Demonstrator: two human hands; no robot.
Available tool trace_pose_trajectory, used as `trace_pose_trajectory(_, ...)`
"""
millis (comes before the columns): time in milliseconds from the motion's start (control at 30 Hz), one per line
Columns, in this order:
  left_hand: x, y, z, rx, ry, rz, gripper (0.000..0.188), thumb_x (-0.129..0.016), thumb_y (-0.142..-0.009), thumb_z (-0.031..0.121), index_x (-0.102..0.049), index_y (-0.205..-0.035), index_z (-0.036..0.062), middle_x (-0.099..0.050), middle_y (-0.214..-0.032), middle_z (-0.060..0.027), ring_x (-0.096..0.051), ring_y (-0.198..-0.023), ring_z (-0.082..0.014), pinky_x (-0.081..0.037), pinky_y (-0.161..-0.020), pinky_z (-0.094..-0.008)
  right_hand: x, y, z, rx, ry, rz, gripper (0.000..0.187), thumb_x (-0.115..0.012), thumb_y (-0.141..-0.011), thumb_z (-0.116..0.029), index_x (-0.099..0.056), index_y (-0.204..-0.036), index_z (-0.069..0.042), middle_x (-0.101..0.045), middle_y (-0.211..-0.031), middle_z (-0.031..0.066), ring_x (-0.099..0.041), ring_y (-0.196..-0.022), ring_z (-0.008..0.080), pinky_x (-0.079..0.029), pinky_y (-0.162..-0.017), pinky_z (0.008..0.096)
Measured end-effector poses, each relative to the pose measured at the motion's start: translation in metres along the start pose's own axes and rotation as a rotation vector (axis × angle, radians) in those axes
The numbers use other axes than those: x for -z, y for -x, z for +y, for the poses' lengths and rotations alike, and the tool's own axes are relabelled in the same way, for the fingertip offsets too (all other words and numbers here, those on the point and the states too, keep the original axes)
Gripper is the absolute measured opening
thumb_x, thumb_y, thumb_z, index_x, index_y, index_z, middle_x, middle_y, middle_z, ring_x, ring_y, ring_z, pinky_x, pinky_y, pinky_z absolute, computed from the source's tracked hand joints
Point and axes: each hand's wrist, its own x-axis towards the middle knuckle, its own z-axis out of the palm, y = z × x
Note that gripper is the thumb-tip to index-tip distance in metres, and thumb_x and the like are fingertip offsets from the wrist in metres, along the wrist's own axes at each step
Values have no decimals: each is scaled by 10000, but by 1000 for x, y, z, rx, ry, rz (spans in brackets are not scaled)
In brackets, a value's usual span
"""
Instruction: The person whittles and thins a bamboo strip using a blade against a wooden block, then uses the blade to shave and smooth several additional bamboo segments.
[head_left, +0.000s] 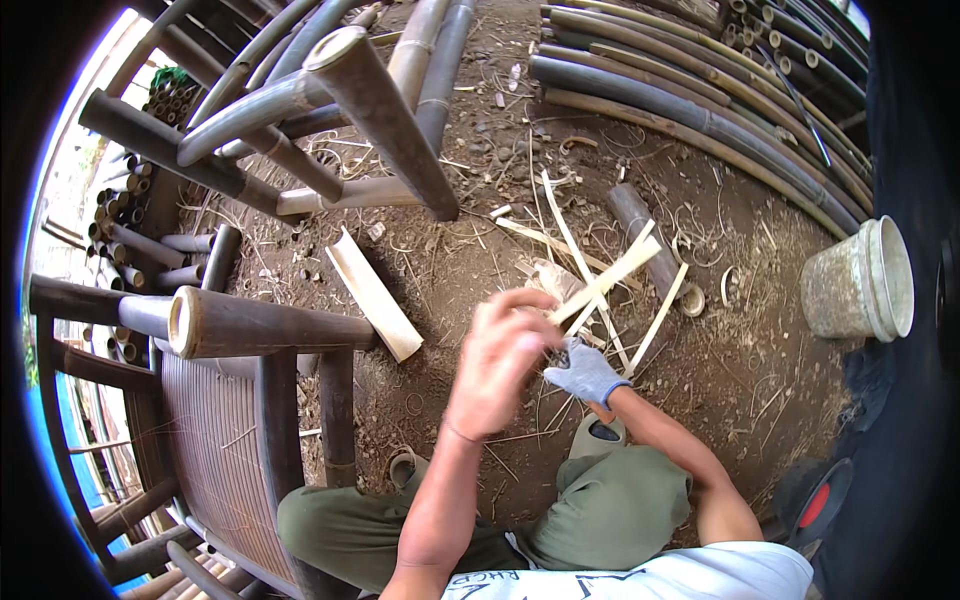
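My left hand [500, 365], bare and smeared by motion, is raised in front of my knees with its fingers bent; whether they grip anything I cannot make out. Just right of it, lower down, my right hand [587, 374] wears a grey-blue work glove and is closed at the lower end of a pale split bamboo strip [625, 262]. The gripped end is hidden behind the hands. More thin pale strips [572, 232] lie crossed on the ground beyond, one loose strip [660, 318] to the right of the glove. A dark bamboo piece [640, 228] lies behind them.
A split bamboo half [375, 295] lies left of my hands. Dark bamboo furniture frames [270, 325] stand at left and upper left. Long bamboo poles [690, 120] are stacked at the far right, near a dirty white bucket [845, 285]. Shavings litter the dirt floor [740, 400].
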Motion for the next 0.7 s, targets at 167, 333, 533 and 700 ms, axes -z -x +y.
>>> trace_pose_trajectory(167, 11, 27, -11, -77, 491, 142, 412, -480, -985, 262, -456, -641, 36, -477, -618, -87, -459, -556, -200, -469, -681, -398, -24, 8, -8, 11, 60, 141, 503, -501, -1008, -479, -626, -1046, 7, -691, -892, 296, -679, -874, 475, -536, -778, 557)
trace_pose_trajectory(333, -14, 32, -32, -172, 409, 255, 413, -432, -1008, 298, -402, -648, 98, -364, -571, -9, -343, -520, -151, -423, -612, -375, -20, -10, 9, 149, -6, 169, 541, -484, -1024, -469, -663, -883, 22, -674, -835, 311, -674, -823, 481, -530, -738, 574)
trace_pose_trajectory(533, -16, 46, -29, -194, 353, 309, 422, -422, -1018, 324, -382, -649, 121, -345, -569, 1, -320, -515, -138, -396, -594, -351, -11, 18, -27, 450, -200, 217, 533, -443, -1052, -478, -637, -861, -19, -649, -730, 253, -657, -660, 447, -530, -592, 524)
trace_pose_trajectory(700, -35, 41, -26, -148, 380, 301, 417, -421, -1016, 334, -380, -656, 129, -341, -568, 5, -327, -523, -138, -408, -626, -366, -34, -20, 69, 186, 105, 227, 568, -459, -1029, -544, -605, -831, -33, -617, -672, 165, -643, -554, 308, -528, -504, 433)
